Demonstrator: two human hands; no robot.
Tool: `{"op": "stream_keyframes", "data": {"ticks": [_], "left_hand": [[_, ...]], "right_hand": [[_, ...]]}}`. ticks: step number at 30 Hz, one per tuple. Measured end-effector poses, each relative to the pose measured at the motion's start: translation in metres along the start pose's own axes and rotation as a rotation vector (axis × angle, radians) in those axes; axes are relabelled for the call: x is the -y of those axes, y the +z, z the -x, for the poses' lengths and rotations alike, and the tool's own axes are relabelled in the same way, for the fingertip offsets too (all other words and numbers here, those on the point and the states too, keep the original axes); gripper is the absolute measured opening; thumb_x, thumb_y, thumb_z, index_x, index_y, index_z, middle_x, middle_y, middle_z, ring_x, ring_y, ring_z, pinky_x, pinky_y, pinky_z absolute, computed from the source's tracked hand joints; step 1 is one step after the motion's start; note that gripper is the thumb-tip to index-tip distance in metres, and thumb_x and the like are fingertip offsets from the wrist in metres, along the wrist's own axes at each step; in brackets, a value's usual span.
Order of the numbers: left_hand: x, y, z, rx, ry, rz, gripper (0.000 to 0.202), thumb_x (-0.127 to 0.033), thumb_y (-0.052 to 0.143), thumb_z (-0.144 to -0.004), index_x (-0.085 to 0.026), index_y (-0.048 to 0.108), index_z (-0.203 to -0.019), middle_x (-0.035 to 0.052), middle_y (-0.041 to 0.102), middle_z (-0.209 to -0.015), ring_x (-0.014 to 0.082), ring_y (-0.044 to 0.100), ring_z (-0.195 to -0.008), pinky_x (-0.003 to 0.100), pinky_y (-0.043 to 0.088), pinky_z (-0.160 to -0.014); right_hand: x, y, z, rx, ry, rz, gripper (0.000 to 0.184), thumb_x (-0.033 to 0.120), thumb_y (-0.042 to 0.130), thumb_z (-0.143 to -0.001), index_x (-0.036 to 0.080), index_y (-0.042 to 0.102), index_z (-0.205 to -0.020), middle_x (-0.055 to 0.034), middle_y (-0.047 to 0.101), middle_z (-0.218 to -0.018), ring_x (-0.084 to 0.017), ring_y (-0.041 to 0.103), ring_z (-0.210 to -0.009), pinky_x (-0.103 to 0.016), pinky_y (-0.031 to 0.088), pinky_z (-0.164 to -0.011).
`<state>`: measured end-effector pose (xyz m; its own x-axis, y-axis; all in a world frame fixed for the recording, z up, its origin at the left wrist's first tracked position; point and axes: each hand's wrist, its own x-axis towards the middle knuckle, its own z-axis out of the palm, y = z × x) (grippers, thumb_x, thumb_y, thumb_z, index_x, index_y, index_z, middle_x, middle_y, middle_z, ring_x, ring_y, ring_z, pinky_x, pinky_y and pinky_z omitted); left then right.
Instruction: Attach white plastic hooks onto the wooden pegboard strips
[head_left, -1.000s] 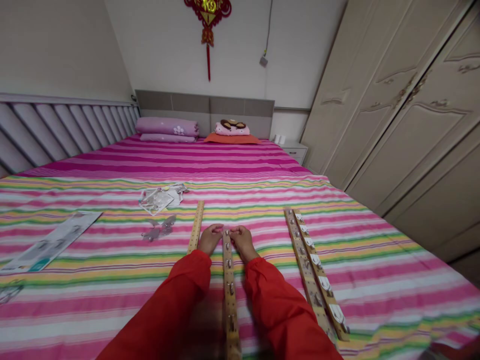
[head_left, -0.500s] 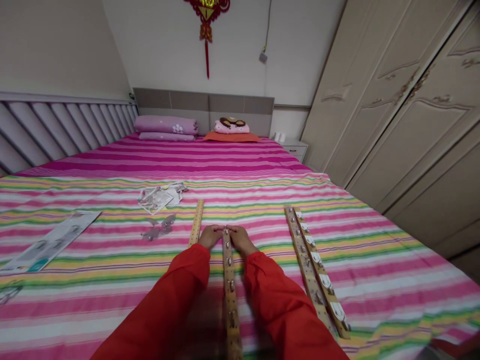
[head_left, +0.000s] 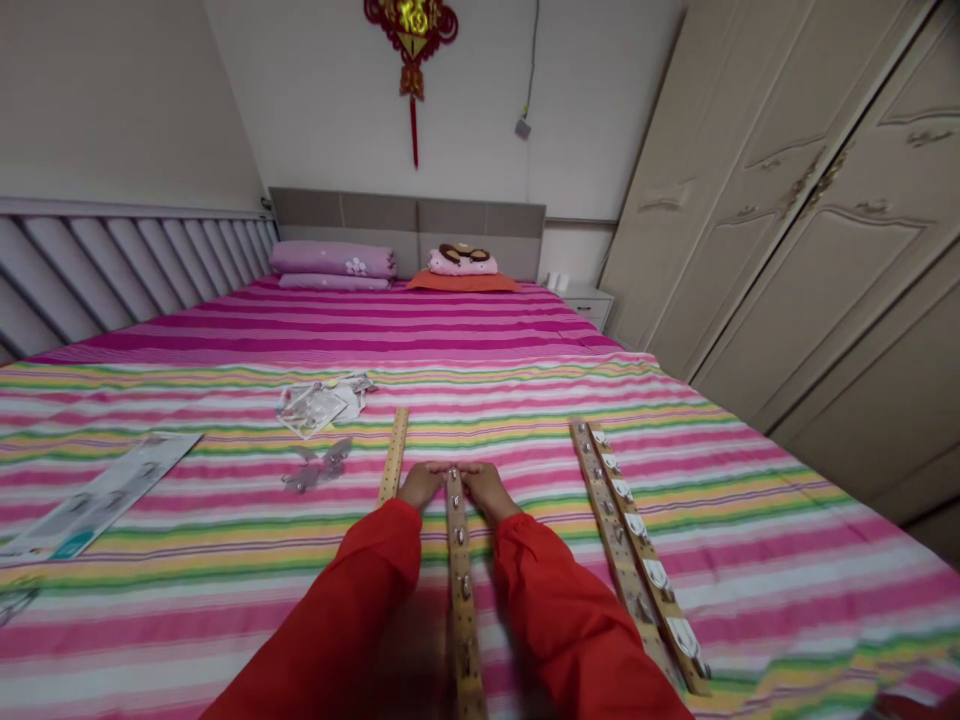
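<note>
A narrow wooden strip [head_left: 462, 620] with small metal hooks along it lies lengthwise in front of me on the striped sheet. At its far end, my left hand [head_left: 422, 484] closes in from the left and my right hand [head_left: 485, 489] from the right. Their fingertips meet around the end, close to the farthest hook [head_left: 454, 476]; the exact finger contact is too small to see clearly. Just left of my left hand lies a plain wooden strip with holes [head_left: 394, 452], partly hidden by the hand and sleeve.
To the right lie a strip with metal hooks [head_left: 611, 520] and another with white-backed hooks [head_left: 646, 552]. On the left are a hook package [head_left: 105, 498], clear hook pieces [head_left: 321, 466], crumpled packaging [head_left: 319, 404] and metal pieces [head_left: 16, 598]. Pillows [head_left: 334, 262] rest by the headboard [head_left: 375, 215].
The whole view has tilted slightly up, so everything sits lower in the picture. My fingertips have drawn closer together at the strip's far end.
</note>
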<state>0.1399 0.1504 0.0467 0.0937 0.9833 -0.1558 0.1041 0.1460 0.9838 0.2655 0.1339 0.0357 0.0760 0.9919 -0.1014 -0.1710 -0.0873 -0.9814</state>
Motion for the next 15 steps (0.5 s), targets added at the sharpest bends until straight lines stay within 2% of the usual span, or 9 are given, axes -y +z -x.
{"op": "stream_keyframes", "data": {"ticks": [3,6,10,13,15], "left_hand": [[0.0,0.001,-0.001,-0.023,0.014,-0.019,0.019,-0.006,0.061,-0.058,-0.017,0.073,-0.066,0.002,0.072,-0.061,0.0202,0.067,-0.067,0.033,0.053,-0.071],[-0.001,0.002,0.0,-0.054,0.044,-0.037,0.019,-0.006,0.061,-0.059,-0.017,0.073,-0.067,0.0039,0.074,-0.069,0.0218,0.069,-0.076,0.035,0.052,-0.079],[-0.003,0.001,0.007,-0.064,0.094,-0.052,0.021,-0.007,0.06,-0.061,-0.018,0.074,-0.073,0.0037,0.075,-0.083,0.0219,0.067,-0.092,0.035,0.047,-0.093],[-0.005,0.002,0.012,-0.067,0.104,-0.057,0.02,-0.01,0.063,-0.061,-0.017,0.074,-0.076,0.0044,0.075,-0.087,0.0228,0.065,-0.098,0.036,0.045,-0.096],[-0.005,0.003,0.014,-0.077,0.098,-0.059,0.019,-0.012,0.066,-0.061,-0.017,0.074,-0.078,0.0055,0.075,-0.088,0.024,0.065,-0.099,0.038,0.046,-0.095]], "right_hand": [[0.002,0.003,0.0,-0.003,-0.039,0.007,0.013,0.019,0.058,-0.055,0.017,0.07,-0.049,0.0022,0.053,-0.035,-0.015,0.049,-0.042,-0.026,0.038,-0.045],[0.002,0.005,0.0,-0.024,-0.08,0.023,0.013,0.02,0.059,-0.055,0.018,0.07,-0.049,0.0013,0.057,-0.037,-0.017,0.054,-0.046,-0.028,0.042,-0.049],[-0.001,0.005,-0.001,-0.088,-0.122,0.046,0.01,0.022,0.061,-0.056,0.021,0.071,-0.053,-0.0007,0.067,-0.051,-0.021,0.062,-0.06,-0.031,0.047,-0.059],[-0.003,0.003,0.0,-0.123,-0.148,0.047,0.01,0.024,0.063,-0.057,0.021,0.072,-0.059,-0.0009,0.069,-0.059,-0.022,0.064,-0.068,-0.031,0.049,-0.064],[-0.004,0.002,0.003,-0.119,-0.17,0.045,0.014,0.026,0.063,-0.059,0.02,0.073,-0.067,-0.0001,0.067,-0.056,-0.02,0.063,-0.064,-0.03,0.049,-0.061]]}}
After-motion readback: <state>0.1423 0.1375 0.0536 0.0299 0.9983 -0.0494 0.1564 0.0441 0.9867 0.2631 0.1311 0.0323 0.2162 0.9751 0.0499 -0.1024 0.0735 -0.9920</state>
